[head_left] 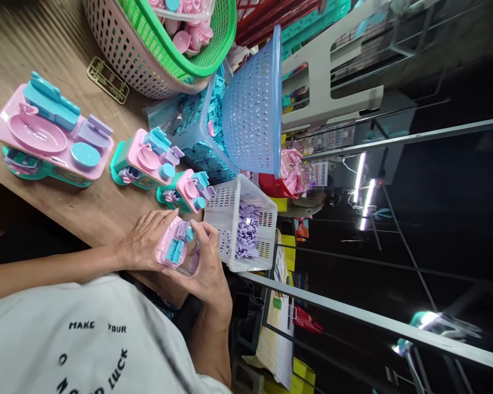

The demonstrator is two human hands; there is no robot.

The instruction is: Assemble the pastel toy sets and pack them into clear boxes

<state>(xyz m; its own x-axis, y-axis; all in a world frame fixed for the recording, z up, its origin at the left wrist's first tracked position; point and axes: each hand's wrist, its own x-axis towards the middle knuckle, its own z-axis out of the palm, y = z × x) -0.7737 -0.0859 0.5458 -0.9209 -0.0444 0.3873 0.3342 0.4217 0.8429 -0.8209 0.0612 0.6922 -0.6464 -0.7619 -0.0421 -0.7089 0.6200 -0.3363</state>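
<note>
My left hand (142, 243) is closed around one side of a small pink toy kitchen (175, 249) with blue and purple parts on its top. My right hand (207, 262) grips the same toy from the other side, thumb and fingers curved about it. Between the right fingers and the toy shows a clear plastic piece (192, 261), whose full shape I cannot make out. Close beyond my hands stands a finished-looking toy kitchen (187, 189), then another toy kitchen (142, 158), and at the far left a third toy kitchen (51, 131), all pink-topped with teal bases.
Behind the row are a pink basket (119, 49) and a green basket (219, 44) with pink pieces. A blue basket (252, 104) leans by a bin of blue parts (217, 137). A white basket (238, 219) of purple pieces adjoins the wooden table (66, 205).
</note>
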